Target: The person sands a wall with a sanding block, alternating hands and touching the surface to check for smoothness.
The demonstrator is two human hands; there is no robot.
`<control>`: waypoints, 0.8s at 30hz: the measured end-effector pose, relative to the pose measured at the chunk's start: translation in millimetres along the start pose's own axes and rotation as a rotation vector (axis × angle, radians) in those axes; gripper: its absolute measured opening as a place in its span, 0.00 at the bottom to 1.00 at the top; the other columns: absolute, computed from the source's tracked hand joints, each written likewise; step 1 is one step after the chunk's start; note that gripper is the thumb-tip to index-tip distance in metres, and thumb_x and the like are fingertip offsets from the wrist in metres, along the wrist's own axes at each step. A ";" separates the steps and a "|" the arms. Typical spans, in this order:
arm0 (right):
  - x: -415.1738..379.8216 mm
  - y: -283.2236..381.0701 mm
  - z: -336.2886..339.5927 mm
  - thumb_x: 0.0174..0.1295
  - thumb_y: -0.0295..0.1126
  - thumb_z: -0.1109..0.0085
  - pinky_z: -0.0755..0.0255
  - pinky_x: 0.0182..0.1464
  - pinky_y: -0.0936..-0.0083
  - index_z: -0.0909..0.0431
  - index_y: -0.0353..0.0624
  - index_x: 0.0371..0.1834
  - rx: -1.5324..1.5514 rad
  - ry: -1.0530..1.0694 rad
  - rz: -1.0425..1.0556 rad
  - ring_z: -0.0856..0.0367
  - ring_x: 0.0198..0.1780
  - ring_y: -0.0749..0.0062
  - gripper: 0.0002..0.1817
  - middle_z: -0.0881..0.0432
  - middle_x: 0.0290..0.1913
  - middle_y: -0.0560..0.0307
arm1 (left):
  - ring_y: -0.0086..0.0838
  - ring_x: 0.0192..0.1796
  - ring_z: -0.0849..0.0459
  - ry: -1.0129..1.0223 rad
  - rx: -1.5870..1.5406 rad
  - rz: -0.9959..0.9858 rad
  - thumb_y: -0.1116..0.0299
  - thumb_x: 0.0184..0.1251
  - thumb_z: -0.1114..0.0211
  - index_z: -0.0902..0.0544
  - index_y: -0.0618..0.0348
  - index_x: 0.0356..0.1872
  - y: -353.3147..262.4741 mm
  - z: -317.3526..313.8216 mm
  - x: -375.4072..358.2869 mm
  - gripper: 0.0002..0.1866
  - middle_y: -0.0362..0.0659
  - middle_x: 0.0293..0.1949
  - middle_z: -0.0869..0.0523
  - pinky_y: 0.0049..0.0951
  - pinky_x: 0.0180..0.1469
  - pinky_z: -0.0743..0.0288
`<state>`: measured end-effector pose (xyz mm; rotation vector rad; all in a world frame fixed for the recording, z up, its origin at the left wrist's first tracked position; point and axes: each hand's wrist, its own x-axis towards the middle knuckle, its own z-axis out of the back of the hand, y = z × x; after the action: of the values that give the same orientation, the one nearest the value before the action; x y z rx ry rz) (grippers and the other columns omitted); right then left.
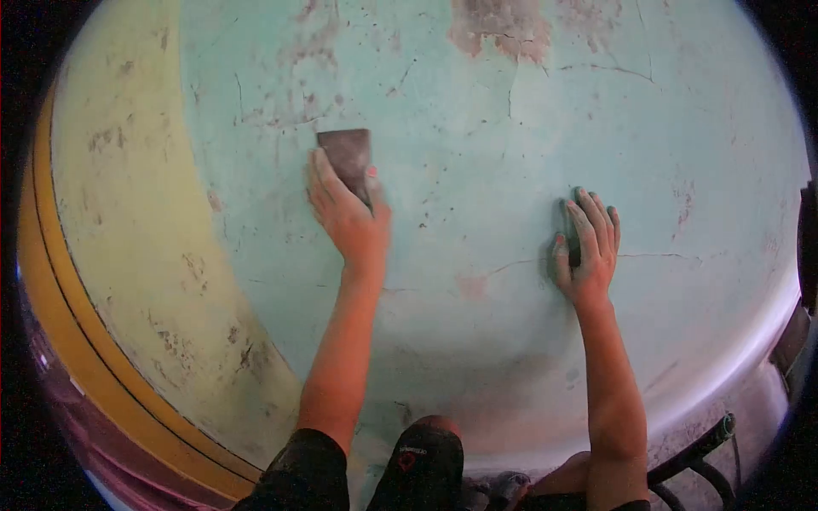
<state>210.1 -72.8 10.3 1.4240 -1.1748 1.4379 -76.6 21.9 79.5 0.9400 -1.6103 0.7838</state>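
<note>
My left hand (349,217) grips a dark brown, dusty piece of sandpaper (348,155), thumb on its right edge and fingers along its left. It lies against a large pale green painted surface (477,170) with cracks, specks and worn brownish patches. To the right, my right hand (592,247) rests on the same surface, its dusty fingers stretched upward and the thumb apart. A dark patch shows between that thumb and the fingers, close to a thin horizontal crack. Both forearms reach up from the bottom of the view.
A yellowish band (128,213) of the surface runs down the left, bordered by an ochre rim (94,358). My knee in dark cloth (423,464) is at the bottom middle. A dark tubular frame (699,451) stands at the lower right.
</note>
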 end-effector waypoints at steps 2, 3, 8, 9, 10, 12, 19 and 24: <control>0.0 -0.4 -0.3 0.54 0.25 0.42 0.46 0.73 0.48 0.25 0.47 0.62 -0.009 0.001 0.002 0.30 0.70 0.55 0.27 0.25 0.67 0.52 | 0.55 0.73 0.39 -0.044 0.005 0.113 0.52 0.72 0.44 0.43 0.67 0.73 7.2 -1.1 5.9 0.38 0.60 0.71 0.36 0.56 0.73 0.49; -0.3 -0.1 -0.4 0.54 0.25 0.42 0.46 0.73 0.48 0.25 0.47 0.61 -0.021 0.000 0.012 0.30 0.69 0.55 0.27 0.25 0.66 0.52 | 0.55 0.74 0.40 -0.003 0.016 0.095 0.53 0.72 0.44 0.43 0.67 0.73 2.3 3.6 -1.3 0.37 0.60 0.71 0.37 0.57 0.73 0.49; -1.0 -0.2 -2.6 0.54 0.25 0.42 0.46 0.74 0.48 0.25 0.47 0.61 -0.021 -0.020 0.034 0.30 0.69 0.53 0.27 0.26 0.67 0.51 | 0.57 0.74 0.41 0.085 0.032 0.035 0.55 0.74 0.45 0.46 0.67 0.74 1.5 16.8 -37.2 0.37 0.61 0.71 0.38 0.54 0.74 0.52; -2.3 -0.9 -2.6 0.54 0.25 0.43 0.47 0.74 0.48 0.25 0.47 0.61 -0.029 -0.012 0.031 0.30 0.69 0.53 0.27 0.26 0.67 0.51 | 0.56 0.73 0.40 0.062 0.024 0.044 0.55 0.74 0.45 0.45 0.68 0.74 7.9 17.3 -32.8 0.37 0.60 0.71 0.38 0.57 0.73 0.50; -2.5 -1.6 -2.8 0.54 0.25 0.43 0.47 0.74 0.48 0.25 0.47 0.61 -0.037 -0.002 0.027 0.30 0.69 0.53 0.27 0.26 0.67 0.51 | 0.56 0.73 0.39 0.041 0.017 0.054 0.54 0.73 0.45 0.44 0.68 0.73 14.6 18.1 -28.9 0.37 0.60 0.71 0.37 0.59 0.72 0.48; -2.7 -1.7 -2.5 0.55 0.26 0.43 0.47 0.74 0.48 0.25 0.47 0.61 -0.042 0.000 0.031 0.30 0.69 0.53 0.26 0.26 0.67 0.50 | 0.56 0.73 0.39 0.042 0.012 0.114 0.54 0.73 0.45 0.44 0.69 0.73 21.4 19.0 -26.4 0.37 0.61 0.71 0.37 0.59 0.72 0.48; -2.5 0.4 -1.3 0.55 0.25 0.43 0.48 0.74 0.48 0.25 0.47 0.61 -0.026 0.001 0.032 0.31 0.70 0.53 0.26 0.26 0.68 0.50 | 0.58 0.75 0.44 0.105 -0.067 0.147 0.54 0.74 0.45 0.46 0.71 0.73 25.7 39.3 -76.1 0.37 0.64 0.72 0.40 0.55 0.74 0.52; -3.6 0.1 -1.6 0.56 0.26 0.44 0.49 0.75 0.48 0.26 0.46 0.61 -0.032 0.019 0.032 0.32 0.71 0.53 0.25 0.26 0.68 0.50 | 0.58 0.74 0.43 0.111 -0.071 0.189 0.55 0.73 0.45 0.45 0.70 0.72 41.5 50.3 -101.6 0.37 0.64 0.71 0.40 0.57 0.74 0.52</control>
<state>209.8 -71.0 6.8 1.3719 -1.2088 1.4451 -123.3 16.9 -31.8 0.6889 -1.6346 0.8865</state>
